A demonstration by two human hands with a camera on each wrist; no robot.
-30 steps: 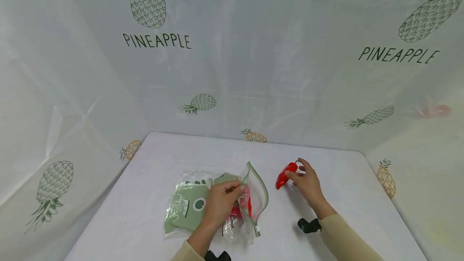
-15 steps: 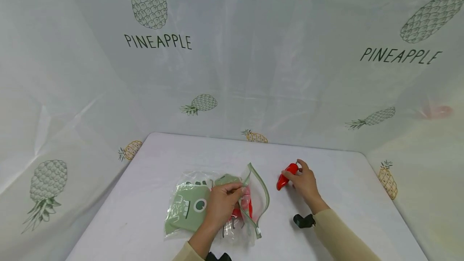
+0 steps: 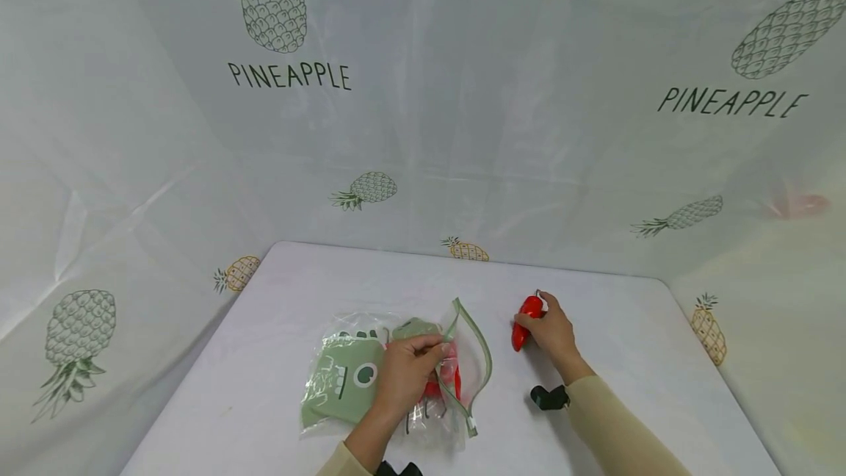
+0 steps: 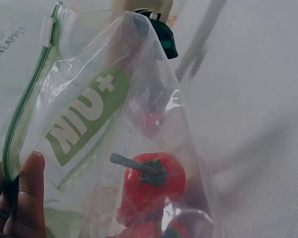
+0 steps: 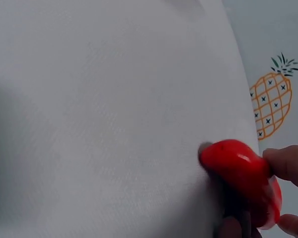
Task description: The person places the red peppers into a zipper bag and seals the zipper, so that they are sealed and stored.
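My left hand pinches the green-edged mouth of a clear zip bag between thumb and fingers, and that mouth gapes toward the right. Inside the bag are red peppers with green stems, seen through the plastic. To the right of the bag, my right hand grips a red chili pepper near its stem end, just over the table. In the right wrist view this chili pepper is held between thumb and fingers, its tip pointing left.
A green cartoon-faced packet in clear plastic lies at the left of the zip bag. The white table is backed by a pineapple-print sheet. A dark wrist camera sits by the right sleeve.
My right hand has shifted slightly left and turned, so the chili pepper stands at a steeper angle in the head view. The left hand and the bag stay nearly where they were.
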